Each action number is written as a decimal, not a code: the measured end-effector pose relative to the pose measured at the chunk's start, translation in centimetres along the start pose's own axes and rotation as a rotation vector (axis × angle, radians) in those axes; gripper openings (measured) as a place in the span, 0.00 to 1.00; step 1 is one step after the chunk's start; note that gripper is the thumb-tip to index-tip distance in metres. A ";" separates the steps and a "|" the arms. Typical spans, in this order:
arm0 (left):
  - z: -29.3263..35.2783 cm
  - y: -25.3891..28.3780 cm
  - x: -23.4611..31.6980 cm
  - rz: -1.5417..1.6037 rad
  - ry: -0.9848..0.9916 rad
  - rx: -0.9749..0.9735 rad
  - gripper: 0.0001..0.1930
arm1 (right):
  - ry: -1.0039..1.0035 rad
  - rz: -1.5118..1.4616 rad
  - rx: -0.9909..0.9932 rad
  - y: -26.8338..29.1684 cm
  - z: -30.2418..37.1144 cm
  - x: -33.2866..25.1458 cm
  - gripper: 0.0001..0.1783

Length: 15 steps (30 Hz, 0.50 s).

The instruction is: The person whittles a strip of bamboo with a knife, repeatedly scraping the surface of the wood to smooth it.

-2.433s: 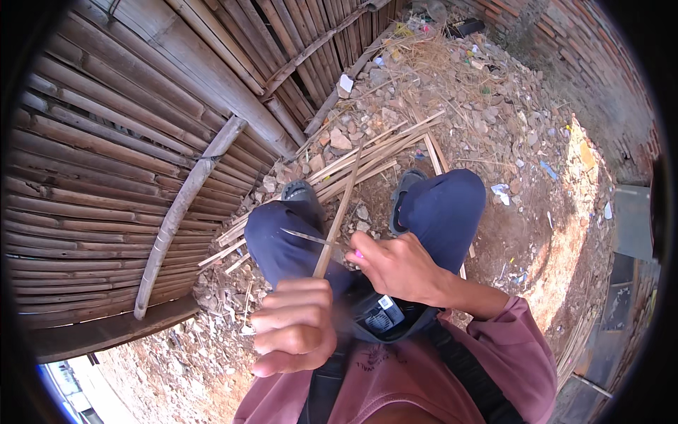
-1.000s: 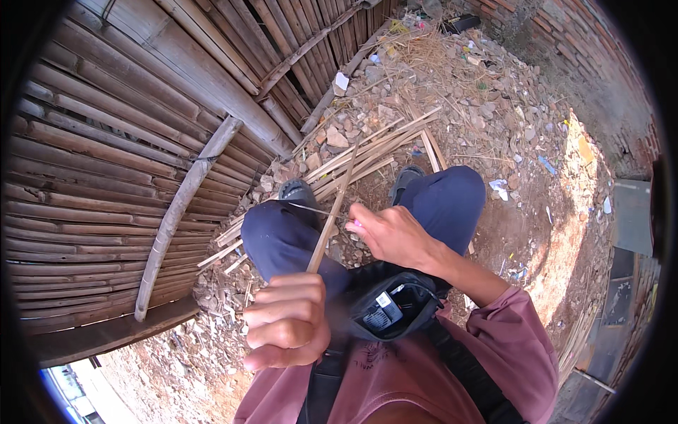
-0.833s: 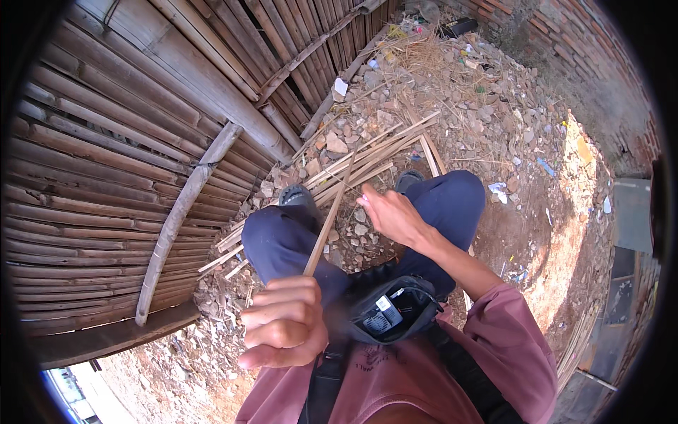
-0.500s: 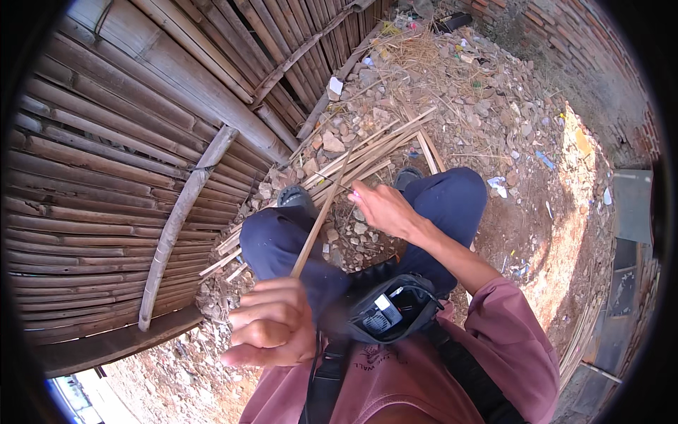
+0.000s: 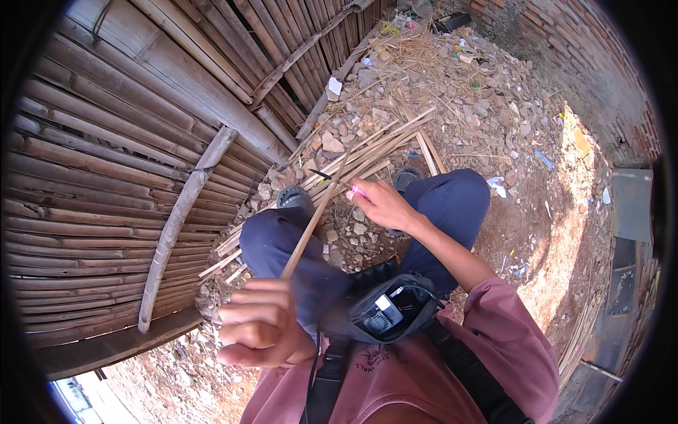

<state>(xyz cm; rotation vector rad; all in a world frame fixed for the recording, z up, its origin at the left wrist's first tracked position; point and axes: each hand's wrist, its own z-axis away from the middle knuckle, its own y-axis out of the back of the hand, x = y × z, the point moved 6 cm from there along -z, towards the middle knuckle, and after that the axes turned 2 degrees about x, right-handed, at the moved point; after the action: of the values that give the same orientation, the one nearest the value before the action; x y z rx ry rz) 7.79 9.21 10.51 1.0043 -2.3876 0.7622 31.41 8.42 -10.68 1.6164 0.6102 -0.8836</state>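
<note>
My left hand [image 5: 258,323] is closed round the near end of a long, thin bamboo strip [image 5: 306,237], which slants away over my left knee. In my closed right hand [image 5: 385,205] is a knife [image 5: 323,174] with a pink handle and a narrow dark blade. The blade points left and crosses the strip near its far part; whether the edge touches it I cannot tell. Beyond, a loose bundle of split bamboo strips [image 5: 387,140] lies on the ground around my feet.
A bamboo slat wall [image 5: 106,191] with a pole brace [image 5: 183,219] rises on the left. Stones and rubble [image 5: 487,106] cover the ground ahead, up to a brick wall [image 5: 600,63]. An open black pouch [image 5: 395,311] hangs at my waist.
My left hand has shifted slightly left, drawing the bamboo strip with it. The knife in my right hand has turned a little, so more of its blade shows.
</note>
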 end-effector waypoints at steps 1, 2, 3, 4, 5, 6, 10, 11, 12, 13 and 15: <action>0.1 1.1 0.1 0.025 0.011 0.070 0.34 | 0.004 -0.029 0.022 -0.6 0.0 0.4 0.13; 0.2 2.6 0.1 0.051 0.022 0.141 0.34 | 0.007 -0.057 0.043 -1.2 0.0 0.9 0.13; 0.4 3.9 -0.2 0.088 0.037 0.209 0.33 | -0.119 -0.226 0.060 -2.1 0.1 2.4 0.13; 0.3 4.8 -0.3 0.110 0.044 0.239 0.32 | -0.242 -0.397 0.074 -3.1 0.0 3.6 0.12; 0.3 5.8 -0.3 0.121 0.040 0.277 0.32 | -0.366 -0.568 0.086 -4.2 0.2 4.7 0.12; 0.7 7.4 0.1 0.114 0.026 0.323 0.32 | -0.594 -0.834 0.041 -5.2 0.6 4.0 0.16; 1.3 9.5 1.4 0.155 -0.037 0.295 0.31 | -0.806 -1.258 -0.047 -9.2 -0.5 6.6 0.32; 1.4 9.5 2.0 0.167 -0.062 0.265 0.31 | -0.796 -1.283 -0.026 -9.8 -1.0 6.7 0.31; 1.7 9.6 2.6 0.141 -0.085 0.291 0.31 | -0.785 -1.308 -0.007 -10.1 -1.5 6.6 0.31; 1.8 9.5 3.3 0.143 -0.098 0.281 0.31 | -0.774 -1.333 0.012 -10.3 -1.9 6.6 0.30; 2.3 9.6 4.7 0.145 -0.124 0.262 0.31 | -0.738 -1.454 0.031 -10.3 -2.8 6.3 0.25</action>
<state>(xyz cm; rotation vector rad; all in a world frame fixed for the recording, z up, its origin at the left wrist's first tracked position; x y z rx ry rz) -2.85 10.97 8.45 1.0119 -2.5352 1.1196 27.59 13.02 -21.54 0.5169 1.1965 -2.3638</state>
